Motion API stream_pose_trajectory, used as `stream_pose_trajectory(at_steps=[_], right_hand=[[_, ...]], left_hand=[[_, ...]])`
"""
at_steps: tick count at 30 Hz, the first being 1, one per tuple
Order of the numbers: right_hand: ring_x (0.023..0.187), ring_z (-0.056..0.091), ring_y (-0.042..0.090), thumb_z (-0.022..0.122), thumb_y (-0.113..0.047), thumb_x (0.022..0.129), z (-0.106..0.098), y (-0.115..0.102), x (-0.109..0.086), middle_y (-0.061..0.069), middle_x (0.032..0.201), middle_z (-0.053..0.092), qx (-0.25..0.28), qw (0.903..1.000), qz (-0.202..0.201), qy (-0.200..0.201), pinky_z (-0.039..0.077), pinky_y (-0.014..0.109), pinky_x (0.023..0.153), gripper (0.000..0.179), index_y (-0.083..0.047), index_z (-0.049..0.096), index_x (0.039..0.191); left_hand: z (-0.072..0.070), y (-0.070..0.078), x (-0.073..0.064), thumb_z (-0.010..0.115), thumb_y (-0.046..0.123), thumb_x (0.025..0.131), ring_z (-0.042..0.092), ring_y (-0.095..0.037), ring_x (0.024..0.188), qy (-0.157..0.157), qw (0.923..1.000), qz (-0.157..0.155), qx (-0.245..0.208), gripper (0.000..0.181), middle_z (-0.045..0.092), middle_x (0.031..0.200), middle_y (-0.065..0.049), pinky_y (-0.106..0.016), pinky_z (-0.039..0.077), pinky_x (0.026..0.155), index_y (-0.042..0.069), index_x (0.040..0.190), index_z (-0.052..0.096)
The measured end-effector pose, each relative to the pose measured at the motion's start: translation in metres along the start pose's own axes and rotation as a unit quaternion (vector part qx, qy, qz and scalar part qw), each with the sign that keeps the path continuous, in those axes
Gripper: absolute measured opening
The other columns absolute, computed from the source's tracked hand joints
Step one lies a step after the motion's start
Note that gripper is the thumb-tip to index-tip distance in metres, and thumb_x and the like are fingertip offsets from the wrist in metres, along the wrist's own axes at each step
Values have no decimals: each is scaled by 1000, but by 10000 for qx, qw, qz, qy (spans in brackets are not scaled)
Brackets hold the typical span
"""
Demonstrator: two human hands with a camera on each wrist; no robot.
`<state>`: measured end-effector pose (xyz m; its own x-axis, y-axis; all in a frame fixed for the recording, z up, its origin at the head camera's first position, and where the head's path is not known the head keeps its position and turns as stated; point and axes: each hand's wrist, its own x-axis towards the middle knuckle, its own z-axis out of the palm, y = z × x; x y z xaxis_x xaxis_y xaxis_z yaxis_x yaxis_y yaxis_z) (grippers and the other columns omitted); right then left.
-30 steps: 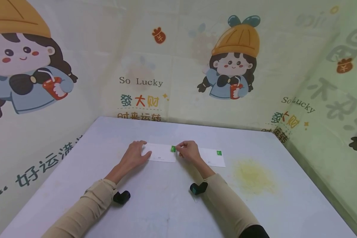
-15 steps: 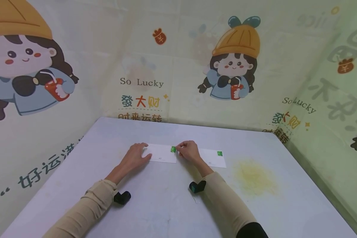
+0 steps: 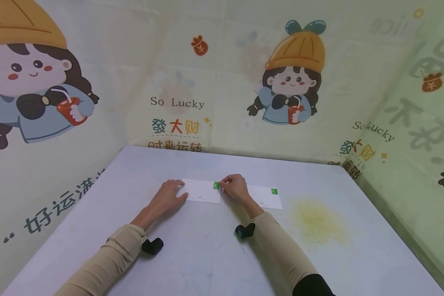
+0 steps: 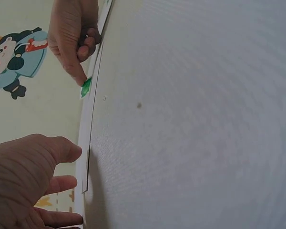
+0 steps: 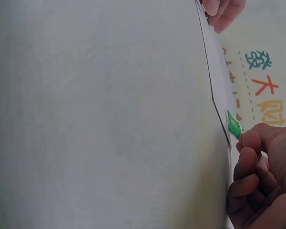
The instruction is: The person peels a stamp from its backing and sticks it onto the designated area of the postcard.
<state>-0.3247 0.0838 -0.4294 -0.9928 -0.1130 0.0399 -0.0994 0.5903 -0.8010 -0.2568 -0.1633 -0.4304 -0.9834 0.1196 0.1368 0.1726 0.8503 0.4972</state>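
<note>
A white envelope (image 3: 201, 191) lies flat on the table in the head view, small dark print near its lower edge. My left hand (image 3: 168, 193) rests at its left end, thumb and fingers spread and fairly straight. At the upper right corner, my right hand (image 3: 235, 188) pinches the edge of a green stamp (image 3: 216, 185) between thumb and index finger. In the right wrist view the stamp (image 5: 233, 124) slants up from the envelope; whether its far edge touches the paper I cannot tell. The right hand's other fingers (image 5: 245, 186) are curled.
A second white envelope (image 3: 268, 197) with a green stamp (image 3: 274, 191) at its upper right corner lies to the right, partly behind my right hand. Farther right the white tabletop (image 3: 192, 263) has a yellow stain (image 3: 318, 220). Printed curtains (image 3: 229, 90) stand behind the table.
</note>
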Motion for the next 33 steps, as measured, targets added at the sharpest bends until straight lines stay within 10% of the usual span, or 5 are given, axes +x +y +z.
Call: stream_pose_trajectory(at_steps=[33], right_hand=[[62,58,16,69,-19,96,5,3,10,2,67,64,-852,9961,-194,91,44,24,58,15,-5,75,94]], left_hand=[[4,-3,-1,65,16,97,49,-48,133,156,9995,140,234,30,58,135,-32,-59,39,111,-3,121,66]])
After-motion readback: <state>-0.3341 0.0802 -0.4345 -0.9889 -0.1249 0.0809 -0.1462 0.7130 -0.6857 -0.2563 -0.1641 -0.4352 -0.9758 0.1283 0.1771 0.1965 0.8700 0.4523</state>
